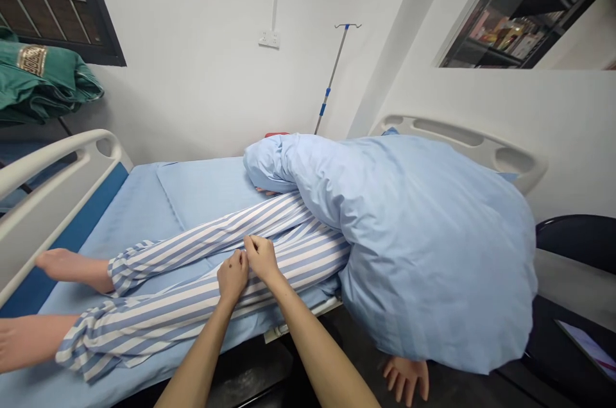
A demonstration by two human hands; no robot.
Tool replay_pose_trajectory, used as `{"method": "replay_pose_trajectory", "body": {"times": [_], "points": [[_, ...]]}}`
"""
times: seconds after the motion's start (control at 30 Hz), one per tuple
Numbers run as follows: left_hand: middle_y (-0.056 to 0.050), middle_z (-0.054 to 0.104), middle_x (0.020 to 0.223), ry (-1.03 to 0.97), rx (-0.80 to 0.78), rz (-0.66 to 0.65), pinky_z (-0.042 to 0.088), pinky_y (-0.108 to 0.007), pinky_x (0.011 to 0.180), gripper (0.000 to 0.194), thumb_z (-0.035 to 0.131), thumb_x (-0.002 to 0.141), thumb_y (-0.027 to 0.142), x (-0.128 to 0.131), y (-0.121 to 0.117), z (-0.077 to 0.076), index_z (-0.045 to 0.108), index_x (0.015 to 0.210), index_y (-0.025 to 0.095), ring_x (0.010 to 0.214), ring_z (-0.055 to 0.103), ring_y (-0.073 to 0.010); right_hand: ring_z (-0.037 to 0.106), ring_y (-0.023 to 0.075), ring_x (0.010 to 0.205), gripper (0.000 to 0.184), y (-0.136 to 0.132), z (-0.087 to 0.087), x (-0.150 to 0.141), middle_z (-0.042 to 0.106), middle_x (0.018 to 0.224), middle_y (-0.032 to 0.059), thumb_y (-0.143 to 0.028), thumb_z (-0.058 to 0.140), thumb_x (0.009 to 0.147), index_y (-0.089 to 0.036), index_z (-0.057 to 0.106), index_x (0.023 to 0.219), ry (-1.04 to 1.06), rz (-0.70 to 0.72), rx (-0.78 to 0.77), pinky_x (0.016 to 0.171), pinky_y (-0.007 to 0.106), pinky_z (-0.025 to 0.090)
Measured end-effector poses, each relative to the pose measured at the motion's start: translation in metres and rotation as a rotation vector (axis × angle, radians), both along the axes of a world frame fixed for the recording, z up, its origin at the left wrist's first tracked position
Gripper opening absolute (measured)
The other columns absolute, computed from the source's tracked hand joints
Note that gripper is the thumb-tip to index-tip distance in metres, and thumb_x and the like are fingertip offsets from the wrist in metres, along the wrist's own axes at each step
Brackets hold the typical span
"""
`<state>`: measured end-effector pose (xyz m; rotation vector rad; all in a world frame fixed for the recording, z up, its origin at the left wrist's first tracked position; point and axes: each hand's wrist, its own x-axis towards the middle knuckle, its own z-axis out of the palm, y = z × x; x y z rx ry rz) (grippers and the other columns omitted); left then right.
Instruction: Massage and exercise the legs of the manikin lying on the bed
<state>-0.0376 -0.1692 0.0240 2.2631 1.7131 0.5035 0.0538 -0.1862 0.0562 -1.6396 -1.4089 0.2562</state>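
Bare forearms (192,366) angle inward from the lower edge of the frame, wrists slightly bent, setting the left hand (233,276) and right hand (262,257) just beside each other on the striped pajama trousers (158,305) of a lying figure (308,222). Both hands are nearly closed, fingers curled down to pinch the cloth rather than the skin beneath it, holding the fabric over the leg. Left of the hands, bare feet (72,270) stick out of the cuffs on a hospital bed (129,228), near a raised white side rail (48,190) that guards that edge. Right of the hands, a light blue quilt (423,247) covers the figure's upper body, a limp hand (405,379) hanging below it. Farther off, a drip pole (332,74) stands against the white wall (192,42)
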Motion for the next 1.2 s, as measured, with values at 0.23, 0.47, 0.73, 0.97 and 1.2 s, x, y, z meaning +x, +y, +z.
{"method": "replay_pose_trajectory", "body": {"times": [0.23, 0.47, 0.73, 0.97, 1.2], "points": [[-0.004, 0.065, 0.075, 0.007, 0.015, 0.004, 0.024, -0.026, 0.058, 0.029, 0.03, 0.088, 0.032, 0.003, -0.001, 0.0, 0.055, 0.077, 0.021, 0.071, 0.057, -0.0159, 0.035, 0.0087, 0.048, 0.039, -0.005, -0.038, 0.005, 0.042, 0.048, -0.0033, -0.035, 0.034, 0.087, -0.018, 0.043, 0.052, 0.056, -0.057, -0.018, 0.051, 0.023, 0.022], [-0.004, 0.064, 0.076, -0.128, -0.089, -0.019, 0.027, -0.026, 0.059, 0.027, 0.035, 0.086, 0.032, 0.013, -0.002, 0.004, 0.056, 0.074, 0.02, 0.072, 0.055, -0.0164, 0.034, 0.009, 0.05, 0.041, -0.005, -0.041, 0.011, 0.039, 0.048, -0.0042, -0.041, 0.034, 0.086, -0.018, 0.038, 0.052, 0.298, -0.05, 0.051, 0.049, 0.022, 0.025], [0.002, 0.05, 0.056, -0.46, -0.051, -0.035, 0.032, -0.022, 0.058, 0.032, 0.031, 0.083, 0.028, 0.047, 0.008, 0.04, 0.043, 0.056, 0.019, 0.058, 0.045, -0.0101, 0.027, 0.007, 0.041, 0.041, 0.003, -0.042, 0.026, 0.029, 0.044, -0.0071, -0.049, 0.043, 0.078, -0.02, 0.032, 0.051, 0.849, 0.082, 0.094, 0.041, 0.021, 0.024], [0.001, 0.049, 0.055, -0.547, -0.016, 0.151, 0.03, -0.023, 0.054, 0.032, 0.026, 0.085, 0.027, 0.069, -0.003, 0.02, 0.041, 0.058, 0.02, 0.055, 0.044, -0.0109, 0.019, 0.0057, 0.036, 0.042, 0.001, -0.038, 0.036, 0.024, 0.042, -0.0091, -0.053, 0.043, 0.077, -0.021, 0.027, 0.053, 1.11, 0.105, 0.043, 0.036, 0.02, 0.019], [-0.003, 0.061, 0.071, -0.313, -0.048, 0.141, 0.029, -0.025, 0.061, 0.027, 0.031, 0.088, 0.026, 0.069, -0.012, -0.004, 0.051, 0.071, 0.02, 0.065, 0.052, -0.0132, 0.029, 0.008, 0.047, 0.04, 0.001, -0.042, 0.03, 0.03, 0.048, -0.0061, -0.048, 0.041, 0.08, -0.02, 0.032, 0.053, 0.784, -0.043, 0.114, 0.046, 0.022, 0.031]]}}
